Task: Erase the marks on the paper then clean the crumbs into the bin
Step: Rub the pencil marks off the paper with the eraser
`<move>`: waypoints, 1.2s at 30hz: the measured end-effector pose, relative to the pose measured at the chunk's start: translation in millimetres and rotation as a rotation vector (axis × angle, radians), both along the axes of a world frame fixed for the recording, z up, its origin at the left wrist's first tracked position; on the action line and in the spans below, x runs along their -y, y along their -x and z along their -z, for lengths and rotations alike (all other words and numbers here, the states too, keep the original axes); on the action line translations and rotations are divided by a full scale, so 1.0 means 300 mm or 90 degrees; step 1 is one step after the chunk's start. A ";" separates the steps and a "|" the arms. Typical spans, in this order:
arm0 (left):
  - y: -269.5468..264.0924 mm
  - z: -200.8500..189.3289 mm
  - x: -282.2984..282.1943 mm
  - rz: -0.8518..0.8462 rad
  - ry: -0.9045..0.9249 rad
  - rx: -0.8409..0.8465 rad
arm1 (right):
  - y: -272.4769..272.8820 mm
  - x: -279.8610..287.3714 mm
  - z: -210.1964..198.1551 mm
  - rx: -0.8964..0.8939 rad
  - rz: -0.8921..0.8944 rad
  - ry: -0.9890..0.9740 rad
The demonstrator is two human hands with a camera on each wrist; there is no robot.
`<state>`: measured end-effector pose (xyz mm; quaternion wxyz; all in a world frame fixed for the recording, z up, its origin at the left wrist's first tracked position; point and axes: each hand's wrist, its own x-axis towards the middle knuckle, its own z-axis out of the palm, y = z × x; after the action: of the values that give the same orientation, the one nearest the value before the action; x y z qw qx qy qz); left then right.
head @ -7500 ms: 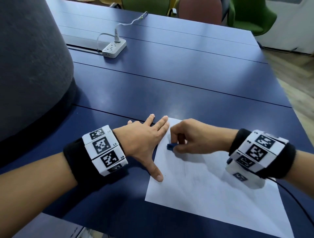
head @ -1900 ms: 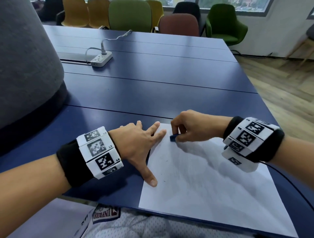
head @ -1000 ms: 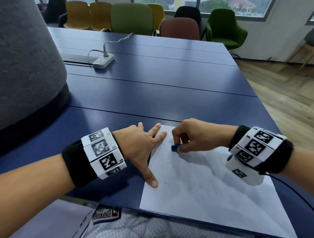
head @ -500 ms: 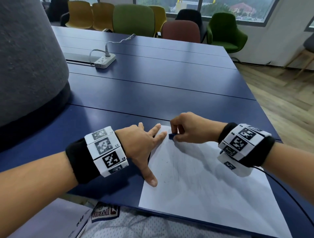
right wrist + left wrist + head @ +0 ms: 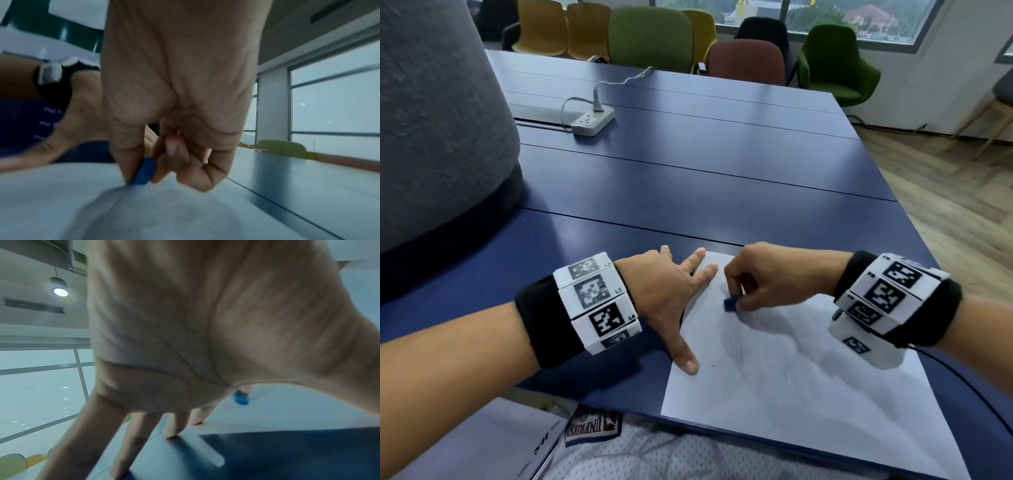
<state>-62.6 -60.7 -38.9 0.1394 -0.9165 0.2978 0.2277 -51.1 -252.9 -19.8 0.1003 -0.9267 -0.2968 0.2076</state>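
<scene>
A white sheet of paper (image 5: 791, 383) lies on the blue table (image 5: 688, 171) near its front edge, with faint grey pencil smears and a few dark crumbs on it. My right hand (image 5: 760, 281) pinches a small blue eraser (image 5: 730, 303) and presses it on the paper's upper left part; the eraser (image 5: 145, 170) shows between thumb and fingers in the right wrist view. My left hand (image 5: 671, 291) lies flat with spread fingers over the paper's left edge, thumb on the sheet. In the left wrist view the eraser (image 5: 240, 397) shows beyond the palm.
A white power strip (image 5: 592, 121) with a cable lies far back on the table. A large grey rounded object (image 5: 438, 120) stands at the left. Coloured chairs (image 5: 650, 37) line the table's far side. The table's right edge drops to a wooden floor (image 5: 945, 192).
The right hand has slid the eraser back toward me and slightly right from the paper's top corner, part of a back-and-forth rubbing. The left hand has stayed pressed on the paper's left edge.
</scene>
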 end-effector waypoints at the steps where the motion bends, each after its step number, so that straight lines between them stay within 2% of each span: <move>1: 0.001 0.000 0.001 0.001 -0.001 0.000 | -0.011 0.008 0.000 0.022 0.024 -0.006; 3: 0.003 0.001 0.001 0.006 -0.004 0.005 | -0.014 0.016 0.008 0.038 0.045 -0.028; 7: 0.004 0.001 0.004 0.007 -0.006 0.007 | 0.044 0.003 0.011 -0.044 -0.037 -0.021; 12: -0.001 0.008 -0.002 0.006 0.001 0.004 | 0.010 0.007 -0.004 0.014 0.017 -0.035; 17: 0.000 0.001 0.008 0.005 -0.015 0.005 | 0.075 -0.023 -0.001 -0.068 -0.072 -0.009; 22: 0.000 0.002 0.002 -0.010 0.001 -0.008 | 0.041 -0.015 -0.007 0.006 -0.004 -0.022; 27: 0.005 -0.012 0.014 -0.008 -0.030 -0.005 | 0.120 -0.041 -0.002 -0.132 -0.077 -0.001; 31: 0.008 -0.010 0.010 -0.008 -0.025 -0.003 | 0.074 -0.021 -0.004 -0.088 -0.018 -0.006; 33: 0.008 -0.010 0.009 -0.008 -0.024 -0.002 | 0.098 -0.031 0.004 -0.071 -0.038 -0.012; 36: 0.009 -0.014 0.014 -0.012 -0.028 -0.004 | 0.137 -0.057 -0.003 -0.109 -0.093 0.005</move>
<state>-65.3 -64.9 -34.7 0.1561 -0.9153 0.2848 0.2383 -92.1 -235.8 -18.9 0.1064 -0.8817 -0.3533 0.2941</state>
